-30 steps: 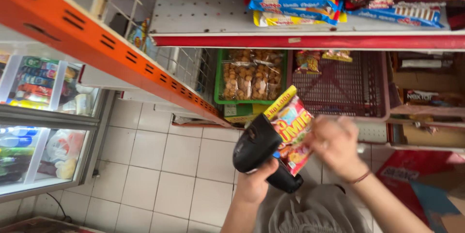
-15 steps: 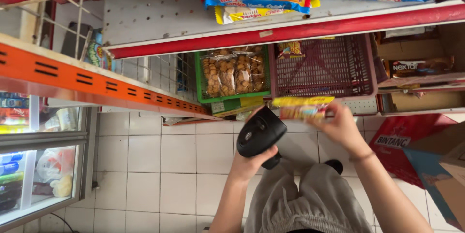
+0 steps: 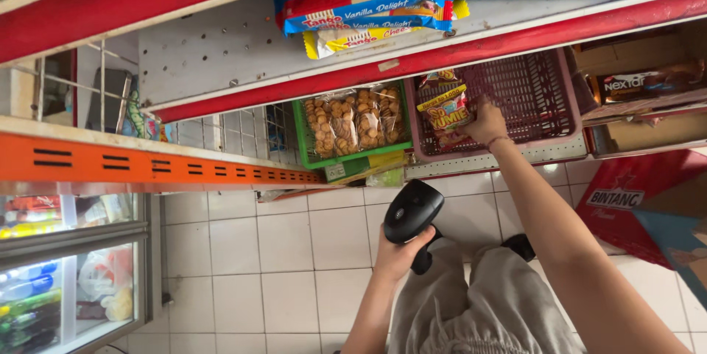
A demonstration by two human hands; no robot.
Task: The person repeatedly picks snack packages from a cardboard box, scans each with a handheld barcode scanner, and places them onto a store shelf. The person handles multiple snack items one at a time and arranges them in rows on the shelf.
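**Snack pack goes into the red basket**

The right hand is stretched out to the low shelf, fingers closed on a yellow-and-red snack pack that now sits inside the red basket, at its left end. 1 second ago that pack was up close, held in front of the scanner; half a second ago it was on its way outward. So the scan looks finished, and the pack is being put in place — though the fingers have not let go.

The left hand has stayed low over the lap, clenched around the grip of the black scanner, whose head points toward the shelf. It has hardly shifted across the 3 views.

Just left of the red basket stands a green basket with 2 clear bags of small biscuits. Above, on the red-edged shelf, lie blue wafer packs — untouched. White tiles cover the floor below.
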